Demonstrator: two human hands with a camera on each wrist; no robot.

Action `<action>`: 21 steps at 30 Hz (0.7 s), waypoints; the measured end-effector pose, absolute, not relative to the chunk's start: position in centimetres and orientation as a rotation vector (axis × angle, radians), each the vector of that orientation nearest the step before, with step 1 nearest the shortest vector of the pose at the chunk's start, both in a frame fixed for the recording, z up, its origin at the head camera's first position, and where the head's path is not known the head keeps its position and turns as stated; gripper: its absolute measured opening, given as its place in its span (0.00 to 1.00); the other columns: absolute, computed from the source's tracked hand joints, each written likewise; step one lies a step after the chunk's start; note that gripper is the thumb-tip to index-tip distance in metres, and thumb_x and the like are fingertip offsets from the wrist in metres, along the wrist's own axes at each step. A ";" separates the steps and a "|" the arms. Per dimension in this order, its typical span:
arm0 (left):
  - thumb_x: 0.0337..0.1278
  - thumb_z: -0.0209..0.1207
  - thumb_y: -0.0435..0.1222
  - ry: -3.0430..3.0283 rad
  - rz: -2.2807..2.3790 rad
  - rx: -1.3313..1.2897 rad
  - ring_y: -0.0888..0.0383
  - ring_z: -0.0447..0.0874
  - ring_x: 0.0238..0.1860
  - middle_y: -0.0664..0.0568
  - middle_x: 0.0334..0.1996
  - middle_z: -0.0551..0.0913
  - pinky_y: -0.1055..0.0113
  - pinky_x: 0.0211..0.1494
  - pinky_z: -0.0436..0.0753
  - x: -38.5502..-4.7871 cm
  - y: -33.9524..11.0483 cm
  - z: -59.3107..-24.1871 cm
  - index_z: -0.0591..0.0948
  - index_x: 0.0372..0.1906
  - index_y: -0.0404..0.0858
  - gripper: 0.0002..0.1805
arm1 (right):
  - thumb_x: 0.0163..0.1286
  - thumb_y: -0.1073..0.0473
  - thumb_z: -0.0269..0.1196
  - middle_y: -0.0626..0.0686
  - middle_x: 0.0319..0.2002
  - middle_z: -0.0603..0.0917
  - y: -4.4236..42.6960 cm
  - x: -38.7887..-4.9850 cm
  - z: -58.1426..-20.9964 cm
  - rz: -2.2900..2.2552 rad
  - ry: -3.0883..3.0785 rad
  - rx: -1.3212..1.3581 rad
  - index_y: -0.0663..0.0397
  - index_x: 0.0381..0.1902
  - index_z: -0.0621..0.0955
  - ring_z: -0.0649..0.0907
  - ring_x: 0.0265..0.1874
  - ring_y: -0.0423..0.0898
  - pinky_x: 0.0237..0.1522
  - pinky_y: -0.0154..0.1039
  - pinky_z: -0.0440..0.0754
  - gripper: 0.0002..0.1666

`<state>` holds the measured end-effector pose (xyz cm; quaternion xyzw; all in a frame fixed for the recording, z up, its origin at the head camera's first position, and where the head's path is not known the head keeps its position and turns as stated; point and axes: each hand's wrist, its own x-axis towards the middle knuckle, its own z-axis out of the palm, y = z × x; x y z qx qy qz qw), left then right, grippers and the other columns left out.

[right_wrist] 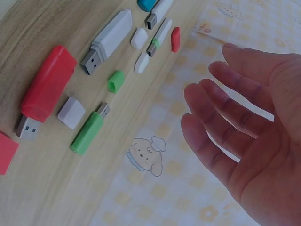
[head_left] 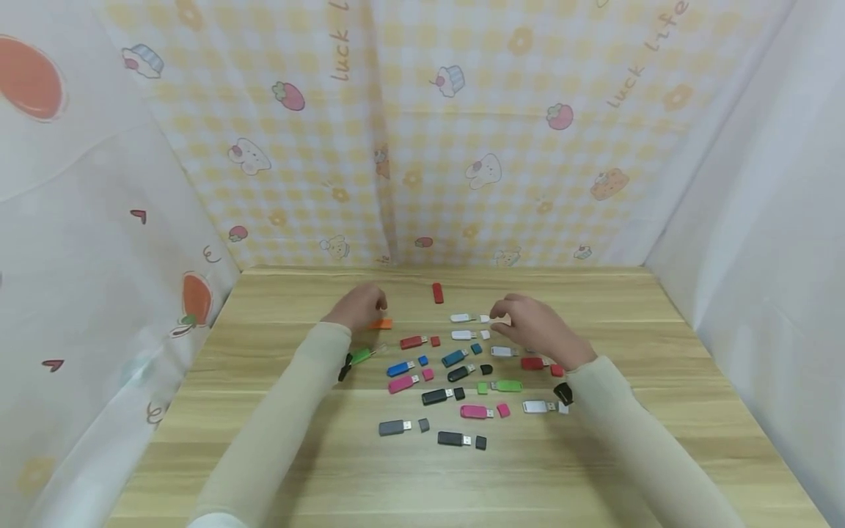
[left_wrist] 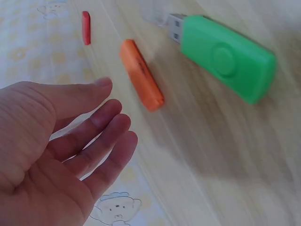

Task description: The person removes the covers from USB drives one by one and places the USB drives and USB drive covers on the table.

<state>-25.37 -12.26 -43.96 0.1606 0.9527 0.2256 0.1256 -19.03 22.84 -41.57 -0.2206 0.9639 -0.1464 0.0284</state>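
My left hand (head_left: 359,306) hovers at the back left of the table, thumb and fingers loosely bent with nothing between them. Below and beside it lies an orange USB stick (left_wrist: 141,75), partly hidden by the hand in the head view. A green USB stick (left_wrist: 225,56) with its metal plug bare lies nearer, by a clear cap (head_left: 379,349). On the other side, my right hand (head_left: 540,330) is held above the table, fingers apart and holding nothing. Around it are white USB sticks (right_wrist: 113,35), a red one (right_wrist: 49,84) and a small green one (right_wrist: 88,134) by its cap (right_wrist: 116,81).
Several uncapped USB sticks in blue, pink, black and grey cover the table's middle, each by its cap, such as a black one (head_left: 454,438) at the front. A red stick (head_left: 438,293) lies at the back. Patterned cloth (head_left: 422,147) hangs behind the wooden table (head_left: 264,433).
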 end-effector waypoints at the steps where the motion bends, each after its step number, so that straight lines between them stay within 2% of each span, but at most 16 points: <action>1: 0.71 0.59 0.24 2.764 0.664 0.454 0.43 0.87 0.56 0.40 0.53 0.88 0.49 0.62 0.87 -25.2 -12.4 -44.0 0.88 0.53 0.31 0.13 | 0.75 0.56 0.72 0.54 0.52 0.91 22.9 -19.0 -41.6 -0.451 2.972 -0.674 0.53 0.53 0.89 0.89 0.52 0.54 0.58 0.55 0.88 0.13; 7: 0.68 0.63 0.25 2.680 0.690 0.355 0.50 0.86 0.46 0.47 0.45 0.88 0.54 0.55 0.88 -24.6 -12.7 -44.8 0.88 0.46 0.36 0.08 | 0.77 0.56 0.71 0.54 0.54 0.90 23.2 -18.9 -42.0 -0.467 2.939 -0.648 0.51 0.55 0.89 0.89 0.53 0.53 0.58 0.55 0.88 0.13; 12: 0.67 0.67 0.26 2.690 0.682 0.388 0.51 0.84 0.45 0.46 0.43 0.88 0.55 0.56 0.87 -25.1 -13.0 -45.6 0.88 0.44 0.35 0.05 | 0.77 0.55 0.71 0.54 0.54 0.90 23.0 -18.9 -42.0 -0.464 2.937 -0.660 0.52 0.56 0.89 0.89 0.52 0.52 0.57 0.54 0.89 0.14; 21: 0.68 0.66 0.26 2.688 0.674 0.365 0.51 0.82 0.41 0.46 0.41 0.86 0.57 0.51 0.86 -25.1 -13.0 -45.5 0.86 0.41 0.35 0.03 | 0.76 0.55 0.72 0.54 0.53 0.90 22.6 -18.8 -41.7 -0.452 2.950 -0.697 0.54 0.55 0.89 0.89 0.50 0.51 0.55 0.53 0.89 0.15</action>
